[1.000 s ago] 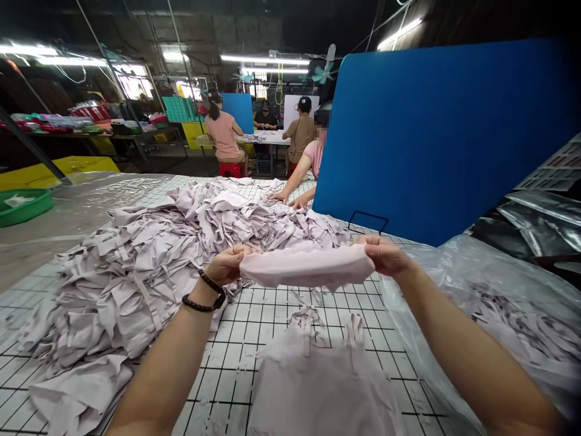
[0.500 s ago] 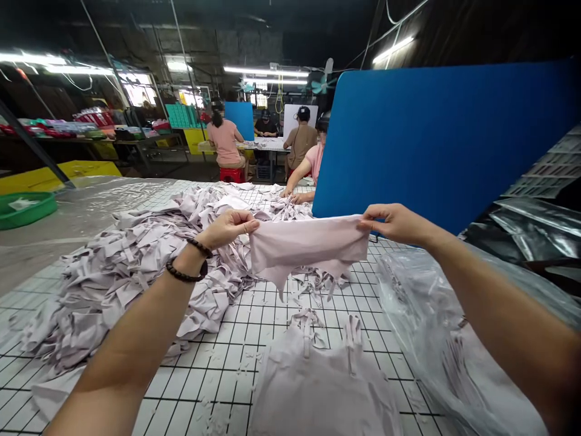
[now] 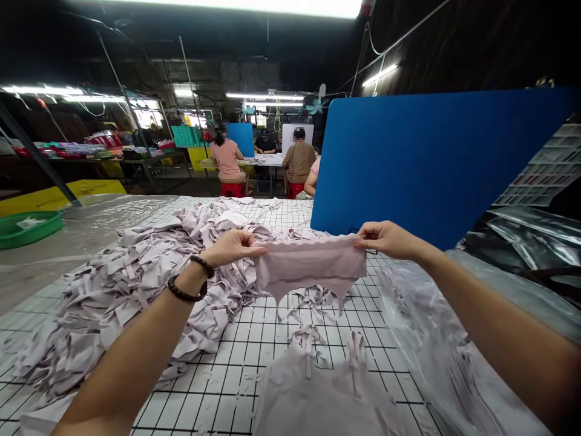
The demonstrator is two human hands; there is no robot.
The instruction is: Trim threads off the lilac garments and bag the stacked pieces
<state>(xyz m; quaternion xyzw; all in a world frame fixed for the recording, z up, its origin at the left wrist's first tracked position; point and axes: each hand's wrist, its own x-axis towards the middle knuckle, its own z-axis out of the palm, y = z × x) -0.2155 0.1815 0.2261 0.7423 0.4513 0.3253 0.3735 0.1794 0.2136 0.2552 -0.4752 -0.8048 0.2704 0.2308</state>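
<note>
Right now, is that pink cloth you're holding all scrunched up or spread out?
Spread out: the cloth hangs wide between the left hand and right hand.

Garment pile (image 3: 149, 290) is lying on the gridded surface (image 3: 227, 387) to your left; strapped garment (image 3: 327, 399) is resting nearest you, centrally; plastic bag (image 3: 408, 303) is lying to your right; upright panel (image 3: 408, 163) is standing behind the bag.

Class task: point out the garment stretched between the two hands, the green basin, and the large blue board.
Stretched garment (image 3: 313, 261): head view, middle of its cloth.
Green basin (image 3: 48, 228): head view, its rim.
Blue board (image 3: 403, 163): head view, its broad face.
</note>
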